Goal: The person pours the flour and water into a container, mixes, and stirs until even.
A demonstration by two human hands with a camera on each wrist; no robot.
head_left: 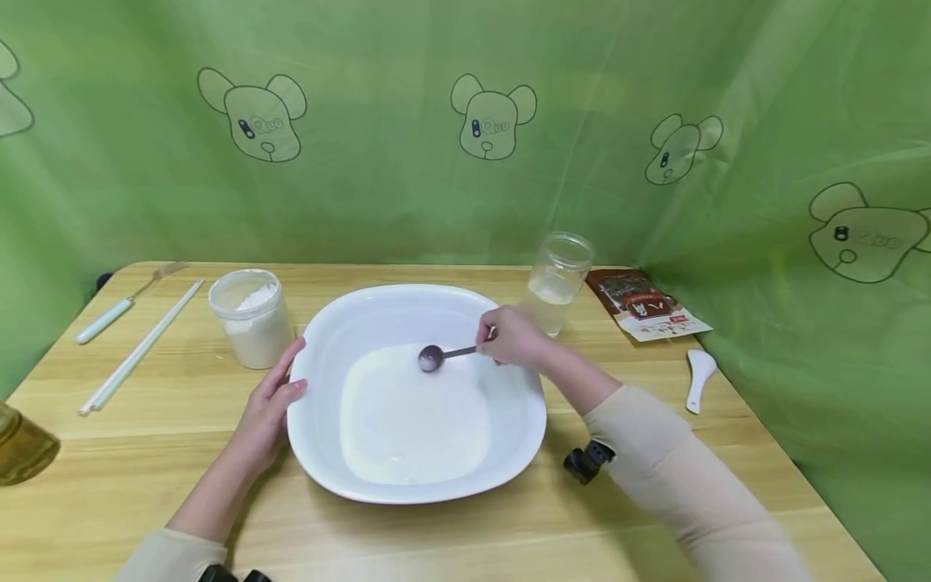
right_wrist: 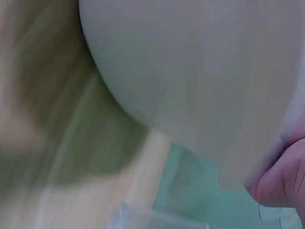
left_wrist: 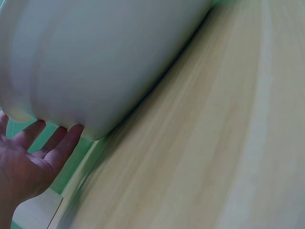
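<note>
A large white basin (head_left: 320,453) with whitish liquid (head_left: 407,428) in it stands at the middle of the table. My left hand (head_left: 267,416) rests against its left side, thumb and fingers at the rim; in the left wrist view the fingertips (left_wrist: 76,129) touch the outer wall. My right hand (head_left: 515,338) reaches over the basin's right rim and grips the handle of a small dark measuring spoon (head_left: 431,358). The spoon's round bowl is over the liquid. In the right wrist view the basin wall (right_wrist: 190,71) hides the spoon.
Left of the basin stands a jar of white powder (head_left: 254,323), with chopsticks (head_left: 141,352) and a fork (head_left: 131,303) beyond. Behind my right hand is a glass jar of clear liquid (head_left: 556,283). A brown packet (head_left: 647,305) and white spoon (head_left: 700,378) lie right; an amber container (head_left: 25,444) shows far left.
</note>
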